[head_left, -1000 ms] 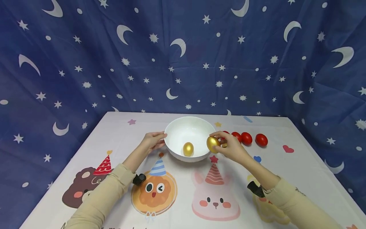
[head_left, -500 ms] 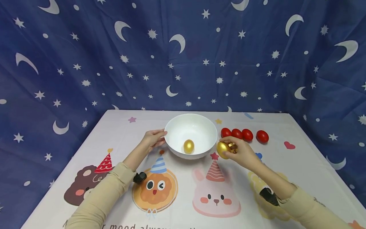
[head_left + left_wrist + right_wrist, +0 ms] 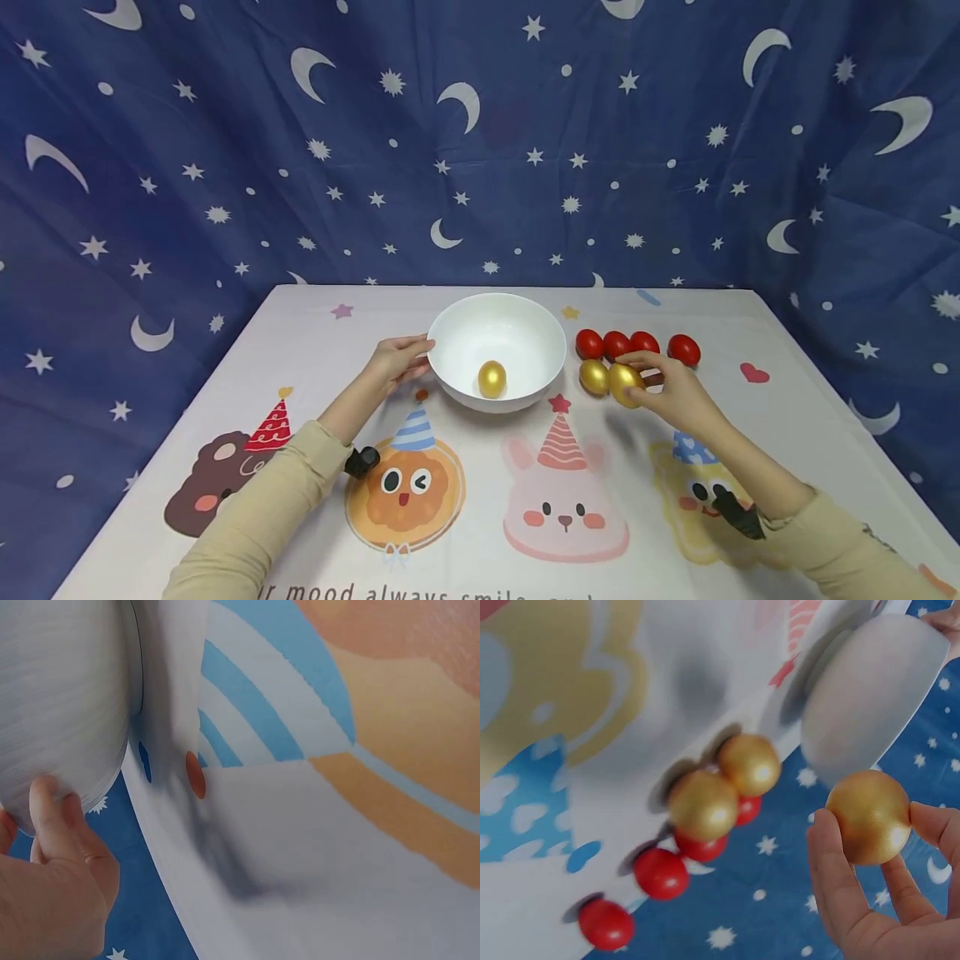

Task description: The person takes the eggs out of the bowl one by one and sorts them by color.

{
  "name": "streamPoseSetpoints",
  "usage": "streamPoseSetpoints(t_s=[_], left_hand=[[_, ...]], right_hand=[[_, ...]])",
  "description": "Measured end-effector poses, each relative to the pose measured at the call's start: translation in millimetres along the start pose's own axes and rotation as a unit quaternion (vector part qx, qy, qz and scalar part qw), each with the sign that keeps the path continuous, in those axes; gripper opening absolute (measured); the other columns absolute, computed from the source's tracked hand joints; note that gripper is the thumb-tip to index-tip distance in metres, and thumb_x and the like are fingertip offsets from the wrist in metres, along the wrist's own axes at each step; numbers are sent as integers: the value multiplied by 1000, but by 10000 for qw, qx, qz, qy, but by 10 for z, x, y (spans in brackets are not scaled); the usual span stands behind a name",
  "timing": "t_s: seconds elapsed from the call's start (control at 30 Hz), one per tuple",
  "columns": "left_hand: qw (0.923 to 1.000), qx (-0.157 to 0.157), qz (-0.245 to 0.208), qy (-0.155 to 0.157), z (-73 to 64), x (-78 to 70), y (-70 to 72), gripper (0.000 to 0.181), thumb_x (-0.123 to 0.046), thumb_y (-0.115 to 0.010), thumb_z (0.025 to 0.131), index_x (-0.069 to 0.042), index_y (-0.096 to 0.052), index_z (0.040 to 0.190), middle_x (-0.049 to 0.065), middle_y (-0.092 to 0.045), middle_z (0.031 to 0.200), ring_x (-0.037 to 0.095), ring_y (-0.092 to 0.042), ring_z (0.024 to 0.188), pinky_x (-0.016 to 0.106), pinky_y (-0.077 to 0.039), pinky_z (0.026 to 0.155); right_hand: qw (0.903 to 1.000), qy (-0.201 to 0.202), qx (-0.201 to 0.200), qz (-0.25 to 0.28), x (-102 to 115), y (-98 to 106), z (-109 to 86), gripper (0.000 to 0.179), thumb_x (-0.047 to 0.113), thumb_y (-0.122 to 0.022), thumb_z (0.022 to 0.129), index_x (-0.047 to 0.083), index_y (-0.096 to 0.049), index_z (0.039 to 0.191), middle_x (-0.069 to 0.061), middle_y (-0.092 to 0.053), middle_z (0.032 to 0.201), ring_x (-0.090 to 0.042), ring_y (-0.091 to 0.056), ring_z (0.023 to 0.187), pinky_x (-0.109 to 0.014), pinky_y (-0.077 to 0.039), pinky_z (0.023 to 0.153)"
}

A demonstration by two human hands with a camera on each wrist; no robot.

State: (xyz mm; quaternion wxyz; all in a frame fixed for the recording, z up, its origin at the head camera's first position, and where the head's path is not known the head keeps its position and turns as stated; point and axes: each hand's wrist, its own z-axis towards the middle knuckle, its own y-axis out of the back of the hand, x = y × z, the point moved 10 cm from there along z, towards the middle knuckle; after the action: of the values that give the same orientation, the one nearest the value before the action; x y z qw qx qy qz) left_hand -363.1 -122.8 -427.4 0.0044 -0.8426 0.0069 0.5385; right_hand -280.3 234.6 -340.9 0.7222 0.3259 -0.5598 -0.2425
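Note:
A white bowl (image 3: 498,333) stands on the table with one gold egg (image 3: 492,379) inside. At its left rim, my left hand (image 3: 399,360) grips the bowl, fingers on the outer wall in the left wrist view. My right hand (image 3: 678,392) pinches another gold egg (image 3: 870,817) between thumb and fingertips, raised above the table. Beneath it, two gold eggs (image 3: 703,805) lie on the cloth in the right wrist view. The head view shows one of these gold eggs (image 3: 593,377); the other is hidden behind the hand and held egg.
Several red eggs (image 3: 617,345) form a row behind the gold ones, the rightmost red egg (image 3: 684,350) set a little apart. A pale cloth (image 3: 375,333) with printed cartoon figures covers the table. A dark blue star-patterned curtain (image 3: 510,208) hangs behind it.
My right hand has carried its gold egg rightward, away from the bowl's rim, uncovering the red eggs and a gold one on the table. My left hand keeps its hold on the bowl.

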Motion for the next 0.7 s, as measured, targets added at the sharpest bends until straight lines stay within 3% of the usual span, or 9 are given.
streamPoseSetpoints(t_s=[0.17,0.37,0.7], left_hand=[[10000,30,70,-28,-4,4,4,49,-19,-62,93,-4,-48,137,2,-66,95,2,-65,66,11,-58,63],[9998,56,158,-100,0,-28,-19,49,-21,-60,93,-5,-47,137,6,-65,102,2,-64,67,10,-57,61],[9998,-69,172,13,-3,-10,-4,47,-20,-60,94,-6,-48,137,6,-62,106,2,-63,67,11,-58,64]], right_hand=[[9994,-326,75,-96,-205,99,-5,37,2,-66,84,-5,-58,119,-27,-59,115,-39,-58,100,-50,-57,86],[9975,-659,80,-229,-482,210,47,39,5,-65,86,-6,-55,121,-32,-56,116,-43,-58,99,-48,-59,82],[9928,-1123,336,-259,-950,95,206,40,7,-66,85,-9,-54,119,-33,-56,112,-43,-53,100,-35,-62,72]])
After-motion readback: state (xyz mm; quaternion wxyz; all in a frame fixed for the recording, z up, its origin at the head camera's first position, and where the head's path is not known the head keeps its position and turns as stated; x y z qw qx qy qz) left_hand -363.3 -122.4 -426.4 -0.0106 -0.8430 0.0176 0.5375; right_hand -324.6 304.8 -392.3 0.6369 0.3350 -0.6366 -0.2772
